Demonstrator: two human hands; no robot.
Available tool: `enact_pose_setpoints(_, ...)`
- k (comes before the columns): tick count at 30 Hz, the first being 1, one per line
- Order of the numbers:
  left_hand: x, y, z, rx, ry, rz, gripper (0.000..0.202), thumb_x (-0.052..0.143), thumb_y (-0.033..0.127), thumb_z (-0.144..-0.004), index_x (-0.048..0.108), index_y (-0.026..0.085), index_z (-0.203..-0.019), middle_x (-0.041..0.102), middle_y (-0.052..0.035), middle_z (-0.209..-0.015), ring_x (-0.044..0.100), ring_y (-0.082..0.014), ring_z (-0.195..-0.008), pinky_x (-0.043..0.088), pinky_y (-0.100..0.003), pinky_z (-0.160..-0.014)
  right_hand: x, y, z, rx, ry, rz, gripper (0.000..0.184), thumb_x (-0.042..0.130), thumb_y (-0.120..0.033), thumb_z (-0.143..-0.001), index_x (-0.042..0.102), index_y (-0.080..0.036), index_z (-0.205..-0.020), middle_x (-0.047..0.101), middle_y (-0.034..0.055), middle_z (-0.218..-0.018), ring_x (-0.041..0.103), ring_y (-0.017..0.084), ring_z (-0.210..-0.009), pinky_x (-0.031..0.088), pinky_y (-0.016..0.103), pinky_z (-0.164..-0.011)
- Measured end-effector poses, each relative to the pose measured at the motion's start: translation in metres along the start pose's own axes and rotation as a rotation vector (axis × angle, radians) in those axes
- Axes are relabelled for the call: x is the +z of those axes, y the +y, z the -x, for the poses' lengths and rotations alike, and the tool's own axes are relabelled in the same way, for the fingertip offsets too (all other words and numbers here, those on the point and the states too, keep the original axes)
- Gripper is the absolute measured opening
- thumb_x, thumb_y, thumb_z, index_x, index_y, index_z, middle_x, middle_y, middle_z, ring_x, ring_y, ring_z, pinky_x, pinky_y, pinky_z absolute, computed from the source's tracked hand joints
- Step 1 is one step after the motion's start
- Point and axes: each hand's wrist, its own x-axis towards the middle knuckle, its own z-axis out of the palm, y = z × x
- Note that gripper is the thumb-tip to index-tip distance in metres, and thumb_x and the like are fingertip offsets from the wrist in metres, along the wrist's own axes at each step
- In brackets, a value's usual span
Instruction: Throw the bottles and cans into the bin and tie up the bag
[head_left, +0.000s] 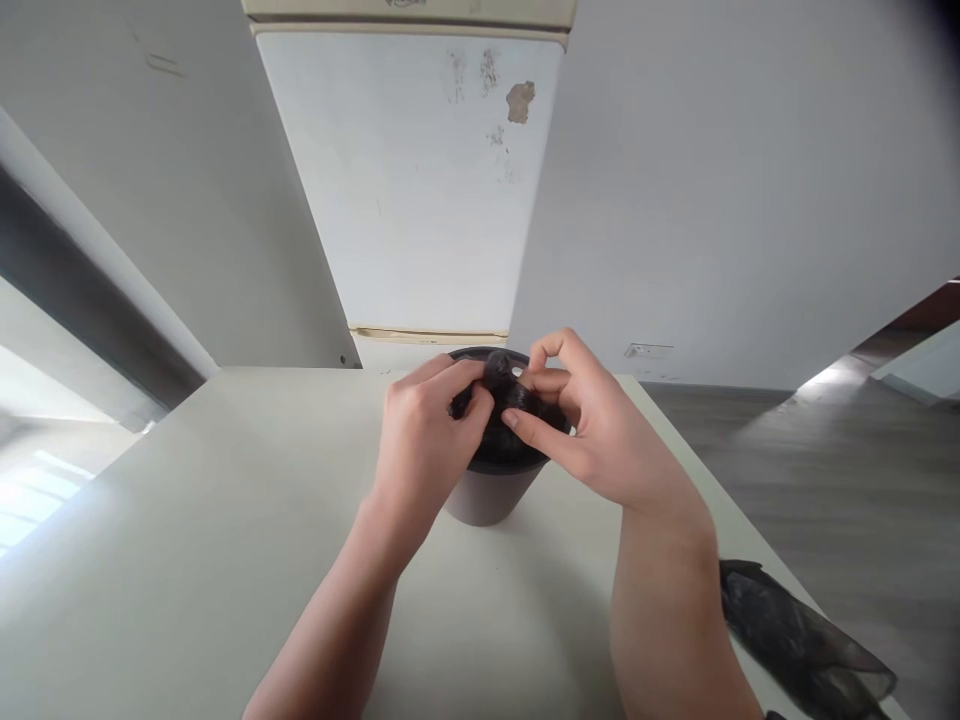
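Note:
A small grey bin (491, 495) stands on the white table (187, 560), lined with a black plastic bag (504, 385) whose edge is gathered over the rim. My left hand (424, 440) pinches the bag at the near left of the rim, fingers curled on the plastic. From the right, my right hand (592, 430) grips the same bunched bag with thumb and fingers. Both hands meet over the bin's mouth, and the inside of the bin is hidden.
Another crumpled black plastic bag (802, 640) lies at the table's right front edge. A white fridge (420, 180) with chipped paint stands behind the table against the grey wall. Grey wood floor (825, 480) runs off to the right.

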Motion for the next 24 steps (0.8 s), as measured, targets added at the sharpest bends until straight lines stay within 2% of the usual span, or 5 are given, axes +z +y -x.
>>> enact_pose_setpoints(3,0.000,0.001,0.000,-0.008,-0.070,-0.037,0.024,0.052,0.007,-0.092,0.063,0.020,-0.076,0.049,0.0018,-0.069,0.037,-0.0123,-0.057,0.033,-0.029,-0.054,-0.001,-0.003,0.001,-0.035,-0.010,0.017,0.027,0.068,-0.021,-0.096,0.044,-0.029,-0.105,0.060,-0.0048,-0.085,0.059,0.015,-0.077,0.043,0.028,-0.067)
enact_pose_setpoints(8,-0.007,0.002,-0.003,-0.089,-0.227,0.069,0.028,0.049,0.009,-0.094,0.045,0.020,-0.068,0.047,0.0011,-0.071,0.039,-0.0133,-0.062,0.030,-0.032,-0.056,-0.005,-0.004,0.001,-0.152,-0.024,0.089,0.013,0.065,-0.014,-0.095,0.061,-0.026,-0.096,0.060,-0.0023,-0.085,0.055,0.014,-0.073,0.045,0.029,-0.067)
enact_pose_setpoints(15,-0.013,0.002,-0.005,-0.214,-0.370,0.379,0.032,0.044,0.014,-0.099,0.033,0.021,-0.070,0.040,0.0016,-0.070,0.034,-0.0149,-0.066,0.030,-0.032,-0.058,0.004,0.002,-0.004,-0.223,0.127,0.339,0.012,0.080,-0.034,-0.095,0.078,-0.026,-0.103,0.069,0.0041,-0.103,0.064,0.018,-0.084,0.052,0.033,-0.072)
enact_pose_setpoints(20,-0.016,-0.003,-0.008,-0.304,-0.324,0.416,0.034,0.050,0.023,-0.104,0.058,0.020,-0.071,0.057,0.0005,-0.071,0.053,-0.0149,-0.068,0.039,-0.029,-0.060,0.008,0.006,-0.008,-0.303,0.126,0.470,0.016,0.066,-0.021,-0.103,0.071,-0.023,-0.089,0.066,0.0026,-0.097,0.060,0.016,-0.081,0.047,0.034,-0.075)
enact_pose_setpoints(24,-0.020,-0.008,-0.011,-0.439,-0.185,0.523,0.020,0.072,0.036,-0.099,0.084,0.021,-0.096,0.079,-0.0048,-0.087,0.076,-0.0241,-0.088,0.060,-0.032,-0.076,0.005,0.007,-0.009,-0.309,0.151,0.413,0.018,0.061,-0.021,-0.105,0.069,-0.023,-0.088,0.066,0.0040,-0.106,0.060,0.017,-0.083,0.046,0.033,-0.073)
